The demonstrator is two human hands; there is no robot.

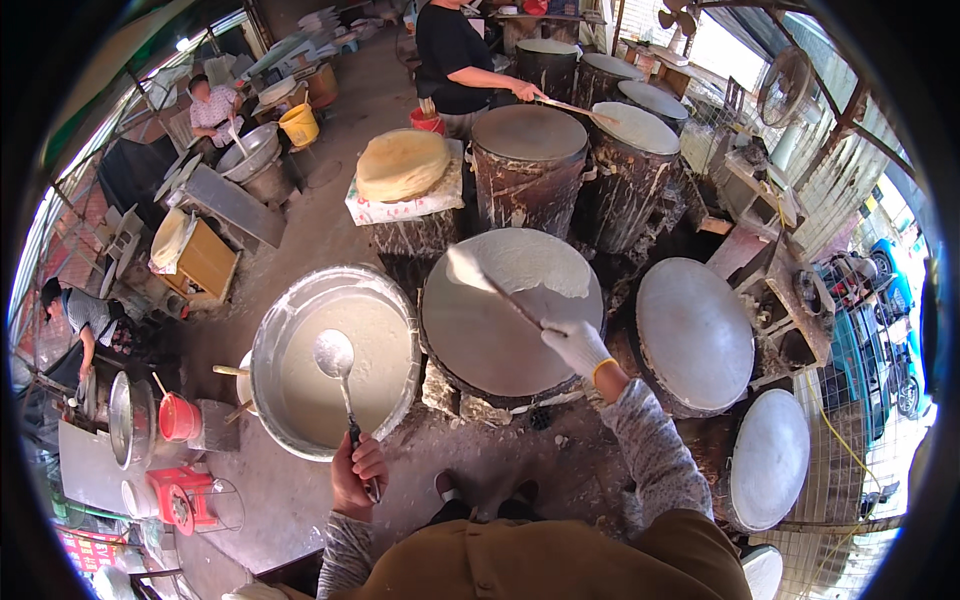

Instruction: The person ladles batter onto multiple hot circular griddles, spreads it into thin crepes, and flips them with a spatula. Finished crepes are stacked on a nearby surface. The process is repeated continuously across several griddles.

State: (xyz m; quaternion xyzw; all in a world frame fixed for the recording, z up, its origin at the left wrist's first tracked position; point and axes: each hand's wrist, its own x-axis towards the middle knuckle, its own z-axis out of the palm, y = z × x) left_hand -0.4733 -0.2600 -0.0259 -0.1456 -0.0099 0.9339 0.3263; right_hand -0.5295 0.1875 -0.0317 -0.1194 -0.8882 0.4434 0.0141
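Note:
My bare left hand [358, 470] is closed around the black handle of a metal ladle [334, 352]. The ladle's bowl hangs over pale batter [378, 350] in a large metal basin [262, 400]; whether it touches the batter I cannot tell. A white glove covers my right hand [577, 352], which grips the dark handle of a spreading paddle [467, 268]. That paddle's pale, blurred blade reaches the far left part of a round griddle [490, 345] in front of me. A whitish layer of batter [540, 255] covers the griddle's far side; the near side looks bare and greyish.
Two pale-topped round griddles [695, 330] [770, 460] stand at right. Beyond, a stack of flat round sheets [402, 165] sits beside another drum griddle [530, 130]. A person in black [450, 60] works there with a stick. Two more people [212, 105] [100, 325] are at left, near a red bucket [180, 416].

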